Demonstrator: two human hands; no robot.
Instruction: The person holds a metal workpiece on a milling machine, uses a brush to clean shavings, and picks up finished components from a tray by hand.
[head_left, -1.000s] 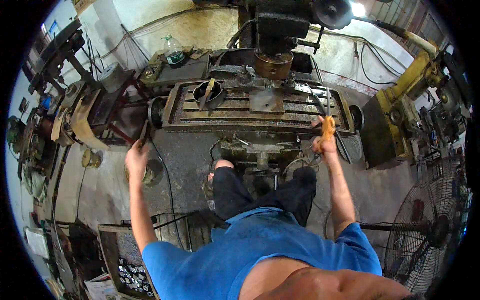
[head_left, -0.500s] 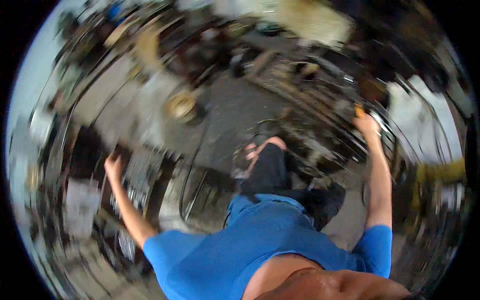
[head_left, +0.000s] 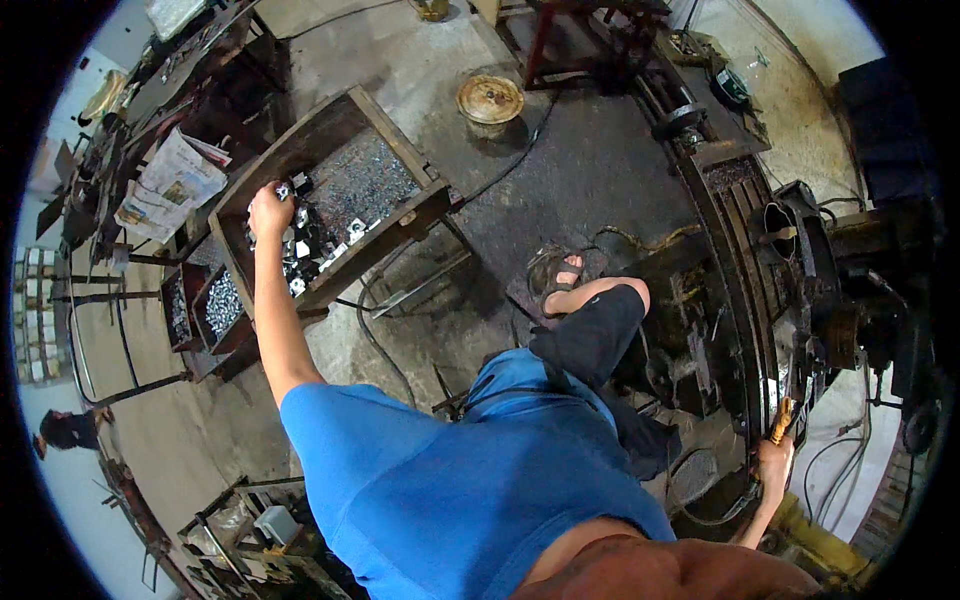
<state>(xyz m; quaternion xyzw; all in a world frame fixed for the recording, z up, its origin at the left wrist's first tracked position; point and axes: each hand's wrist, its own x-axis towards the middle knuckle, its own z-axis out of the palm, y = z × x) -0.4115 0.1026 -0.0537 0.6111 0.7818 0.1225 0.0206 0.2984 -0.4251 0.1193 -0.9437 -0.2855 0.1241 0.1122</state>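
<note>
My left hand point(head_left: 270, 212) reaches into a large wooden-sided tray point(head_left: 393, 222), its fingers closed around a small shiny metal part point(head_left: 284, 190) that they partly hide. Below it lie loose blocky metal pieces point(head_left: 303, 250) and a spread of fine metal chips point(head_left: 365, 180). Over on the right, my right hand point(head_left: 773, 462) is closed on an orange-handled tool point(head_left: 781, 420); the handle points away from me, and the tool's kind is unclear. That hand is beside the long slotted bed of a dark machine point(head_left: 742, 200).
Smaller bins of metal pieces point(head_left: 222, 305) adjoin the tray. A round rusty-topped container point(head_left: 490, 103) stands on the floor. A dark cable point(head_left: 515, 165) crosses the floor. Newspaper point(head_left: 175, 185) hangs at the left, and a metal rack point(head_left: 255, 530) stands behind me at lower left.
My view has turned left and steadied from a blur. My left hand, earlier out to the side, is now inside the tray. My right hand still has the orange-handled tool beside the machine.
</note>
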